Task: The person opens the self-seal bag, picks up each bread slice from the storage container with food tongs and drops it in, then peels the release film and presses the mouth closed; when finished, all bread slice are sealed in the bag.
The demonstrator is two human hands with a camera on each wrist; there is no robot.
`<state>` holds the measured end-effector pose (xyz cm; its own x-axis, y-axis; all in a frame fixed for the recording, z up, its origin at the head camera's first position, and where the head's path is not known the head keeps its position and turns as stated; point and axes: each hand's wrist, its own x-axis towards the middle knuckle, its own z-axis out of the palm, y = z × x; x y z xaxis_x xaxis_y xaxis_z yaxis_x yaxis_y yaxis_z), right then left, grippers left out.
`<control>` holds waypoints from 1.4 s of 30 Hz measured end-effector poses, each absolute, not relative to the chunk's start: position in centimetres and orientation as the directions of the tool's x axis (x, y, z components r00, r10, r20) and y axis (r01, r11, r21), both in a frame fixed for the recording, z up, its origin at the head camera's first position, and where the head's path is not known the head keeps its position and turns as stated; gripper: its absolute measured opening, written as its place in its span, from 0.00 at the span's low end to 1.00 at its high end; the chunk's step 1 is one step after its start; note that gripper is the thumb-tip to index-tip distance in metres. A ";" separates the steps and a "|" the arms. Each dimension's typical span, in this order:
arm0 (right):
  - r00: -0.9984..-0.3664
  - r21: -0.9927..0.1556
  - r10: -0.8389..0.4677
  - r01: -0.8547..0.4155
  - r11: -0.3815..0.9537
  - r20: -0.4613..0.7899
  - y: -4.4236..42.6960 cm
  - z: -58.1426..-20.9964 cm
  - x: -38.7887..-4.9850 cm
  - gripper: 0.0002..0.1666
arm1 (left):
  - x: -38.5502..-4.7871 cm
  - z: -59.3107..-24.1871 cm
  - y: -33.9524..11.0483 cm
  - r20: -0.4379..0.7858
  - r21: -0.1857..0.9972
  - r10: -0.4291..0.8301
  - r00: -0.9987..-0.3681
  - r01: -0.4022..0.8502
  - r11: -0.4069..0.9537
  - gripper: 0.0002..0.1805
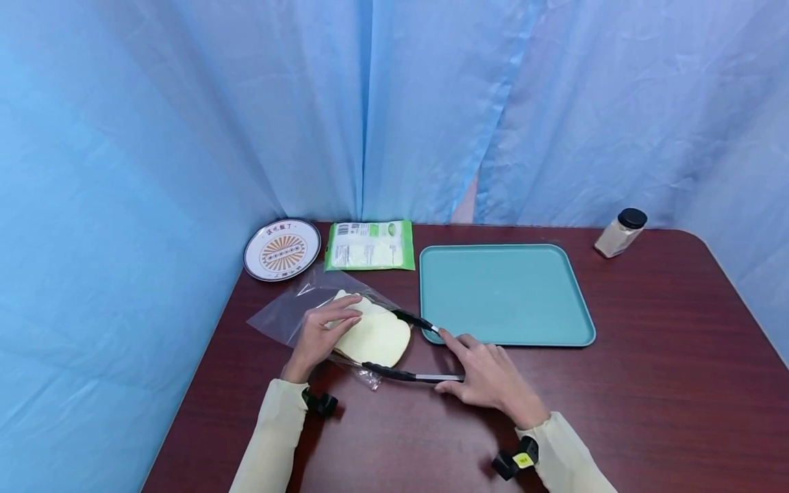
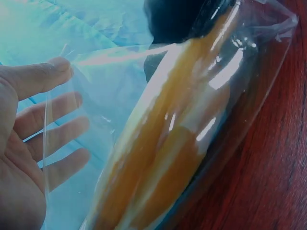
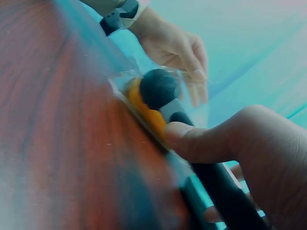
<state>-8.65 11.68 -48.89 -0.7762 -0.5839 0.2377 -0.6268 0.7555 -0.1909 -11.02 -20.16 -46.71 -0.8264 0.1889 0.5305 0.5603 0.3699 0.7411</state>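
Observation:
Slices of bread (image 1: 376, 340) lie in a clear plastic bag (image 1: 286, 311), also seen in the left wrist view (image 2: 144, 167). My left hand (image 1: 320, 335) pinches the bag's upper film between thumb and fingers (image 2: 60, 64). My right hand (image 1: 490, 376) holds black-and-silver tongs (image 1: 440, 377), thumb on one arm and fingers on the other. The tong arms are spread, with their black tips at either side of the bread. In the right wrist view, one dark tip (image 3: 159, 89) is beside the bread's brown edge.
A teal tray (image 1: 505, 294) lies right of the bread. Behind are a patterned plate (image 1: 282, 250) and a green-and-white packet (image 1: 370, 245). A jar with a black lid (image 1: 618, 234) lies tilted at the back right. Blue curtains stand behind the brown table (image 1: 666, 383).

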 end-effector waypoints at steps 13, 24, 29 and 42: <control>-0.764 -0.154 -0.608 -0.642 0.751 0.217 12.4 -48.4 -8.8 0.55 | -12.2 -49.3 -20.9 0.529 0.739 0.185 -0.829 0.556 0.380 0.08; -0.738 -0.109 -0.596 -0.652 0.750 0.315 11.5 -49.7 -8.0 0.55 | -12.1 -49.4 -20.9 0.516 0.747 0.180 -0.837 0.543 0.383 0.08; -0.739 -0.137 -0.587 -0.653 0.745 0.329 11.6 -49.7 -8.0 0.52 | -12.1 -49.4 -21.0 0.526 0.752 0.187 -0.829 0.557 0.352 0.07; -0.714 -0.157 -0.581 -0.674 0.722 0.390 11.4 -49.6 -8.0 0.50 | -11.8 -48.6 -20.5 0.527 0.751 0.178 -0.831 0.553 0.362 0.08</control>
<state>-7.97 11.42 -49.63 -0.7141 -0.5813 0.3901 -0.6736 0.7223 -0.1568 -11.77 -20.53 -48.63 -0.8314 0.1775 0.5266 0.5528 0.3617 0.7507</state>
